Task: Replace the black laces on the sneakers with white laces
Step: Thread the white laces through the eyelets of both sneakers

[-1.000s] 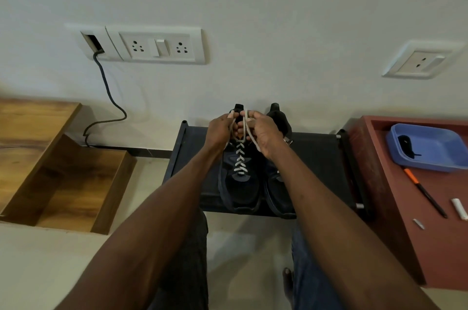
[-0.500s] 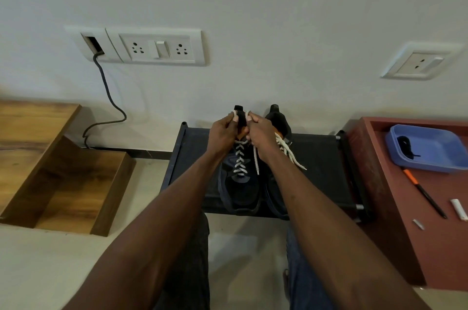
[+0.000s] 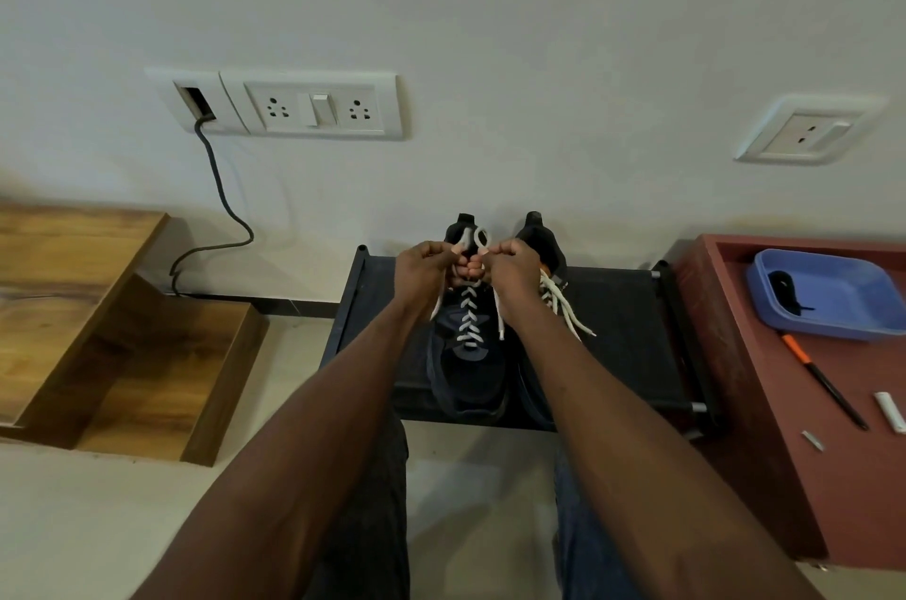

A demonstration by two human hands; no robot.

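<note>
Two dark sneakers stand side by side on a low black stand [image 3: 622,344], heels toward the wall. The left sneaker [image 3: 465,369] carries a white lace [image 3: 469,320] crisscrossed up its front. At its top my left hand [image 3: 425,267] and my right hand [image 3: 510,267] each pinch a part of that lace, and a small loop stands up between them. Loose lace ends hang down on both sides. The right sneaker [image 3: 541,239] is mostly hidden by my right arm; its white lace [image 3: 564,305] lies tied and spread to the right.
A blue tray [image 3: 858,320] holding a black lace [image 3: 784,288] sits on the red cabinet [image 3: 794,477] at right, with a pen [image 3: 823,379] and small white pieces. Wooden steps [image 3: 98,330] are at left. A cable [image 3: 220,217] hangs from the wall sockets.
My hands stayed at the top of the left sneaker. A small loop of white lace now stands above my fingers, and a loose end hangs on the left side.
</note>
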